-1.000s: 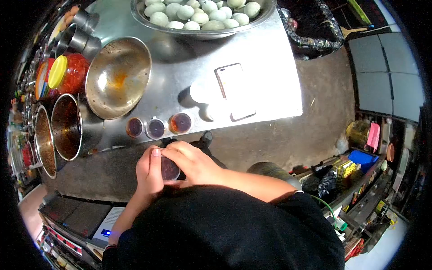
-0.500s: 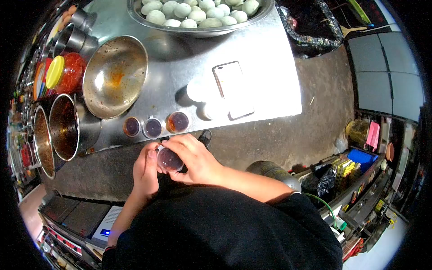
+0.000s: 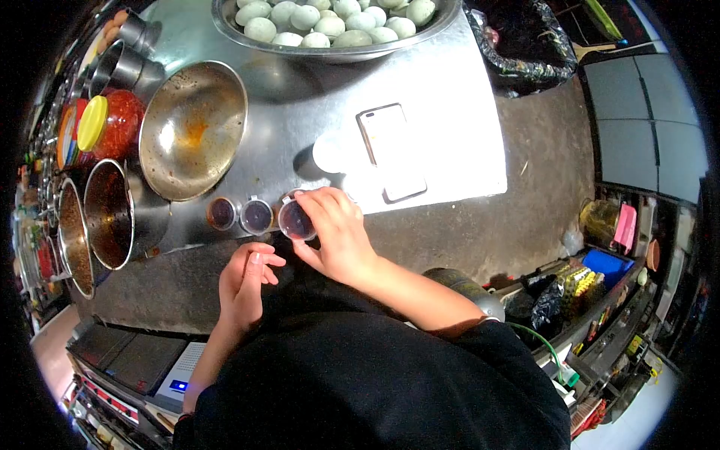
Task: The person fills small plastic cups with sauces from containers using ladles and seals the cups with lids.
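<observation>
In my right hand (image 3: pixel 337 236) is a small clear plastic sauce cup (image 3: pixel 298 223) with a lid and dark liquid inside, gripped between thumb and fingers at the table's near edge. Another cup behind it is mostly hidden. To its left stand a lidded cup of dark sauce (image 3: pixel 256 216) and a cup with reddish-brown sauce (image 3: pixel 222 214). My left hand (image 3: pixel 246 283) hovers just off the table edge, fingers loosely bent and apart, with nothing in it.
On the metal table (image 3: pixel 300 112) are a large basin of pale eggs (image 3: pixel 337 51), an oil-stained steel bowl (image 3: pixel 193 131), a phone (image 3: pixel 393 150) and a white round item (image 3: pixel 328 152). Steel pots (image 3: pixel 109 214) and a yellow-lidded red jar (image 3: pixel 120 124) line the left side.
My right hand has carried the sauce cup up and slightly right to the table edge, in front of the rightmost cup. My left hand has let go of it and stayed low.
</observation>
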Tool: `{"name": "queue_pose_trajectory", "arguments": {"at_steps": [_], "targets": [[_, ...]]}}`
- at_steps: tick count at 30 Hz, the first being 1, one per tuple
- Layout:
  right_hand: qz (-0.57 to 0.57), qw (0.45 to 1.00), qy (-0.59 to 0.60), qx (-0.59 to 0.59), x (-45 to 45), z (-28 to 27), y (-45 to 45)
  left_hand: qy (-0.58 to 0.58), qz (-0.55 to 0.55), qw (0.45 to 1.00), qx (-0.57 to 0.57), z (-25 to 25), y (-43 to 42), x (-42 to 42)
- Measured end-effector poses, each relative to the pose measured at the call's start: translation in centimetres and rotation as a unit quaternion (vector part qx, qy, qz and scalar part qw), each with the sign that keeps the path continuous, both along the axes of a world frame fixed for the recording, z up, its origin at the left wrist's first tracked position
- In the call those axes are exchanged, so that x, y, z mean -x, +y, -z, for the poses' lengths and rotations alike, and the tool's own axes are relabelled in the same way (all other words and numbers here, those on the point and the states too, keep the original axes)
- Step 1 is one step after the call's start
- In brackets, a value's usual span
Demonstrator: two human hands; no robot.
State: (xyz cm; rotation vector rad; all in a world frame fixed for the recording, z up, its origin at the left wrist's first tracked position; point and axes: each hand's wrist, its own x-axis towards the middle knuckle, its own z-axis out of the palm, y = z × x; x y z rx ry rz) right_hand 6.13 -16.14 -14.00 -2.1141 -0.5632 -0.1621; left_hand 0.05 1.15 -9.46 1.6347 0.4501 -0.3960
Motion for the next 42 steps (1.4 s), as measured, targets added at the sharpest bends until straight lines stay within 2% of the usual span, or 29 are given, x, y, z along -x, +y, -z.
{"name": "queue_pose_trajectory", "arguments": {"at_steps": [25, 34, 36, 38, 40, 42], "targets": [[-0.016, 0.999, 0.032, 0.001, -0.6, 2.4, 0.1, -0.006, 0.021, 0.999, 0.026, -0.1, 0.3, -0.3], [-0.016, 0.998, 0.011, -0.064, -0.3, -1.2, -1.9, -0.007, 0.028, 1.0, 0.009, -0.4, 0.1, -0.8], [0.034, 0.998, -0.022, -0.057, -0.4, -1.3, -3.3, -0.007, 0.03, 1.0, 0.004, -0.5, 0.1, -0.9], [0.1, 0.994, -0.045, -0.002, -0.9, -0.7, -4.8, -0.007, 0.031, 0.999, -0.001, -0.5, 0.1, -0.9], [0.155, 0.986, -0.021, 0.055, -1.5, 0.3, -6.0, -0.009, 0.026, 1.0, 0.0, -0.5, -0.1, -0.9], [0.168, 0.984, -0.014, 0.063, -1.9, 0.3, -6.6, -0.014, 0.03, 0.999, 0.0, -0.5, -0.3, -1.0]]}}
